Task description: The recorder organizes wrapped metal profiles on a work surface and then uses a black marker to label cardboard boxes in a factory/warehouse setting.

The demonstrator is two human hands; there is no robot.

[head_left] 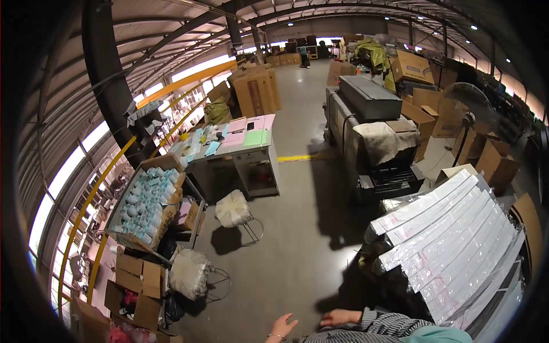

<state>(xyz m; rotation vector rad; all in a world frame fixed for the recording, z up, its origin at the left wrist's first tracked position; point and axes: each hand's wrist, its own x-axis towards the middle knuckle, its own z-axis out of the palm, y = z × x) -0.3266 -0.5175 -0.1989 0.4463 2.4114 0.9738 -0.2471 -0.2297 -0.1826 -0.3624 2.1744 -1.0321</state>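
Observation:
Both hands show at the lower edge, over the grey concrete floor [297,228]. My left hand [282,327] has a thin bracelet at the wrist; its fingers are spread and it holds nothing. My right hand [341,316] comes out of a striped sleeve [382,324], lies flat with the fingers pointing left, and is empty too. Neither hand touches anything. Closest on the right are rows of flat white packets in clear plastic [457,240], stacked in slanting layers.
On the left stand a tilted cardboard tray of small blue-and-white packages [144,204], open cartons [137,280] and two white sacks on wire stands [233,208] [189,273]. Behind are a work table with pink and green sheets [243,140], a dark machine draped with cloth [374,128], a fan [466,97] and cardboard boxes [497,163].

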